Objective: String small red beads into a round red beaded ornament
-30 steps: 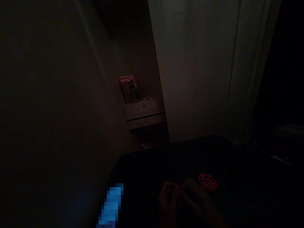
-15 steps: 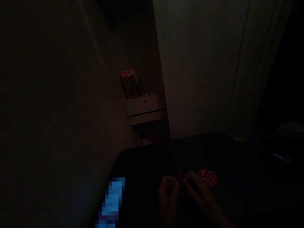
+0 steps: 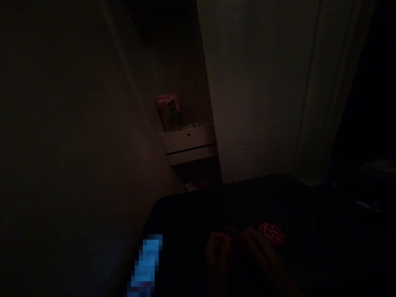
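In the dim light, my left hand is low in the head view with thumb and fingers curled together in a pinch. What it holds is too dark to make out. My right hand is just to its right, its fingers bent and close together; their tips are lost in shadow. Several small red dots, perhaps beads, show between and just beyond the two hands. Right of my right hand's fingers lies a round red-rimmed piece with a red pattern on a dark ground.
Both hands are over a dark surface. A blurred-out bright blue patch is at lower left. Behind are a pale panelled door and a drawer unit with a red-topped box. A wall runs along the left.
My right hand has shifted slightly right and down, widening the gap between the hands, so more red dots show. The view has tilted a little and is darker.
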Motion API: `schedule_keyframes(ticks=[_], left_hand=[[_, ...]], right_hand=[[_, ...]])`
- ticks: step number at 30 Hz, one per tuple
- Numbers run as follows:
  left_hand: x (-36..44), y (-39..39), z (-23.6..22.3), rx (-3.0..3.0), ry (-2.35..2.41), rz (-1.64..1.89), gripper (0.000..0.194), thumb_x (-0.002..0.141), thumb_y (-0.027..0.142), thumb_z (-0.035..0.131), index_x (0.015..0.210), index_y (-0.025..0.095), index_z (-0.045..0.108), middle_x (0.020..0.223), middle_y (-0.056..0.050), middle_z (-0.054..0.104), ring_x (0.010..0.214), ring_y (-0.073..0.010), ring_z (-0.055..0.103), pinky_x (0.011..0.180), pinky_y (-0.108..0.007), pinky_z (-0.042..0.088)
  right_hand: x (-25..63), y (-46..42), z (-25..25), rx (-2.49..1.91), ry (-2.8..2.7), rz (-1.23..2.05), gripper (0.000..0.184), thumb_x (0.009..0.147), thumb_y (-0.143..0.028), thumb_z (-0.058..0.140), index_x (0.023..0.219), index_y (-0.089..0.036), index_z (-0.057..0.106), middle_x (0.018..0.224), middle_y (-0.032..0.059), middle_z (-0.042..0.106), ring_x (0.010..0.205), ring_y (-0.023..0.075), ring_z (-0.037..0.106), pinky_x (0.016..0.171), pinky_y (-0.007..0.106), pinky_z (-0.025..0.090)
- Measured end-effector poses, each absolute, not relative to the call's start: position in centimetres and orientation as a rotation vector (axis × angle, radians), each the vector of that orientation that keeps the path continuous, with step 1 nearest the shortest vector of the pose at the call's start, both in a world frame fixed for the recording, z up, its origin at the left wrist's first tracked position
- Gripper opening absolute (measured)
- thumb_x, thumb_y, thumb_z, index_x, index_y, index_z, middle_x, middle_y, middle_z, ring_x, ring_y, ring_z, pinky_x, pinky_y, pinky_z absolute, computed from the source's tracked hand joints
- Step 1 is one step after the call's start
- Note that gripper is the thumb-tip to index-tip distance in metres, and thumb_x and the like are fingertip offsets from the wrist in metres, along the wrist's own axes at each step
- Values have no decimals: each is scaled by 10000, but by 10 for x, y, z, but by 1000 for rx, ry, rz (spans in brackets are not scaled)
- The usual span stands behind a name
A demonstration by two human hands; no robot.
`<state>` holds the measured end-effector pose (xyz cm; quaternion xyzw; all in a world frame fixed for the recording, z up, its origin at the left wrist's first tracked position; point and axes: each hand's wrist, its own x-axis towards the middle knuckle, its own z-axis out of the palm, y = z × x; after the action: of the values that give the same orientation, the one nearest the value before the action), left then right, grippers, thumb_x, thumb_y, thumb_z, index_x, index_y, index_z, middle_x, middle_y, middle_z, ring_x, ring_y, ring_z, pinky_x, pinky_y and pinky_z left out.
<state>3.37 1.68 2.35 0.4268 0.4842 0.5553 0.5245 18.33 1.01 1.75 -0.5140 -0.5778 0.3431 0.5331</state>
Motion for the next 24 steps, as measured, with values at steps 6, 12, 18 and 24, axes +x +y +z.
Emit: schedule_keyframes(ticks=[6, 12, 18, 24], left_hand=[[32, 18, 22, 1051, 1142, 1337, 528, 719, 695, 721, 775, 175, 641, 572, 48, 496, 496, -80, 424, 448, -188, 323], [32, 21, 20, 1057, 1129, 1337, 593, 682, 758, 702, 766, 177, 623, 548, 59, 481, 472, -74, 401, 435, -190, 314], [32, 24, 13, 1061, 1122, 1328, 580, 701, 753, 690, 768, 181, 621, 561, 54, 489, 465, -69, 387, 431, -187, 314], [32, 23, 15, 1068, 1124, 1331, 579, 714, 750, 681, 770, 178, 613, 553, 58, 472, 471, -73, 390, 437, -189, 314]], right_hand=[[180, 18, 14, -1164, -1410, 809, 300, 916, -488, 553, 779, -243, 657, 769, 25, 708, 725, 207, 668, 686, 275, 555], [179, 22, 15, -1137, -1432, 814, 228, 914, -415, 591, 825, -226, 683, 804, 27, 719, 755, 207, 680, 692, 281, 537], [178, 21, 13, -1119, -1459, 870, 274, 949, -453, 562, 883, -239, 720, 860, 37, 737, 804, 216, 699, 736, 294, 547], [180, 19, 11, -1088, -1479, 870, 249, 946, -433, 570, 928, -241, 728, 913, 50, 748, 854, 228, 708, 771, 309, 556]])
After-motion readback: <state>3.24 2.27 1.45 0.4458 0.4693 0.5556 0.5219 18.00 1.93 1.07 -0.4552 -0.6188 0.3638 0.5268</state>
